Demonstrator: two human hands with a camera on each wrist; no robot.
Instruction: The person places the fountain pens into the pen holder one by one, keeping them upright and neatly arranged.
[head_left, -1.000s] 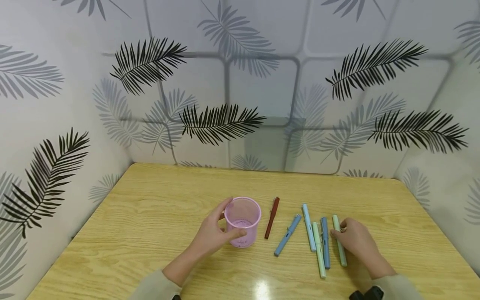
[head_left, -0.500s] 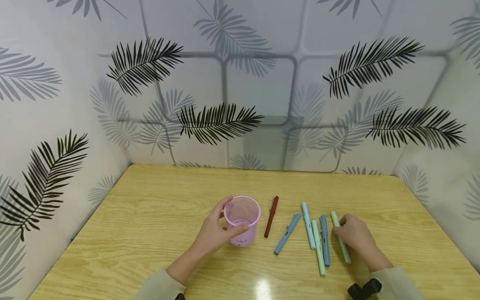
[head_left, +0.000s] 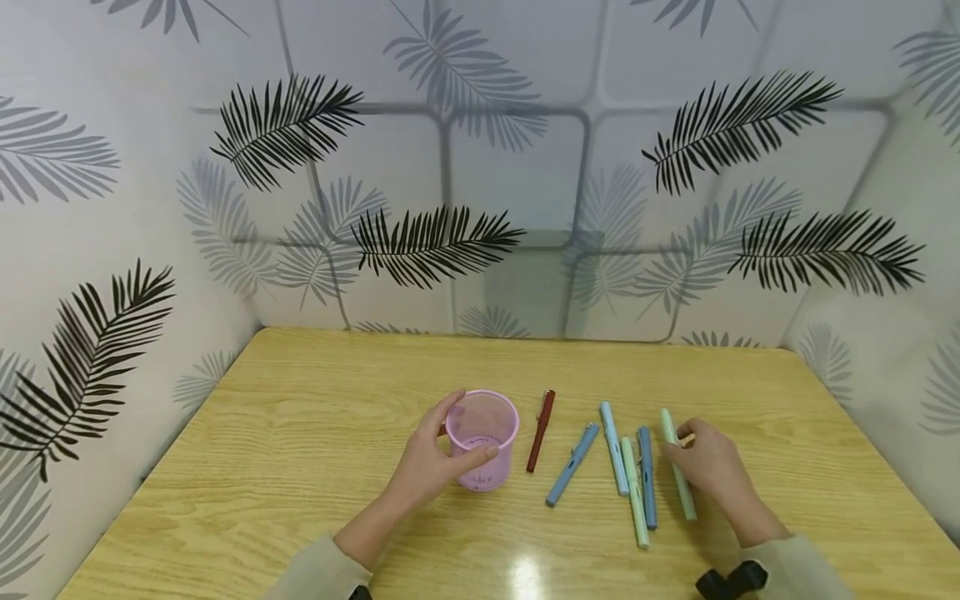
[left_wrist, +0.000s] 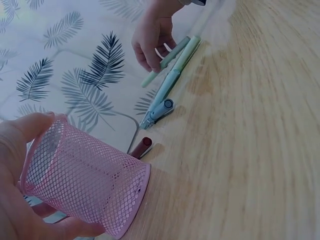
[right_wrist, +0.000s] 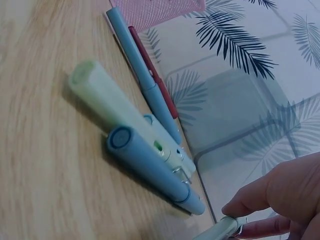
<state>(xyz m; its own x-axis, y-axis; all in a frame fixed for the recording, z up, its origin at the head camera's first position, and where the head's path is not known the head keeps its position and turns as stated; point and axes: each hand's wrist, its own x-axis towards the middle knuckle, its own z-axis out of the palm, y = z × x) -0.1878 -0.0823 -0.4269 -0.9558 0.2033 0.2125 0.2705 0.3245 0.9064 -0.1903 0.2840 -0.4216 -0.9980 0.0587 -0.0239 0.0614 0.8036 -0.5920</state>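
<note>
While the left hand wraps around the pink mesh cup, the right hand pinches a pale green pen, its 2 ends jutting past the fingertips; 5 other pens lie between.

A smooth wood-grain tabletop carries a glossy glare toward its front edge. The pink cup is fine open mesh with a smooth, solid rim. The pens look like smooth plastic; a clip among them gleams like metal wire. The sleeves look like matt cloth.
</note>
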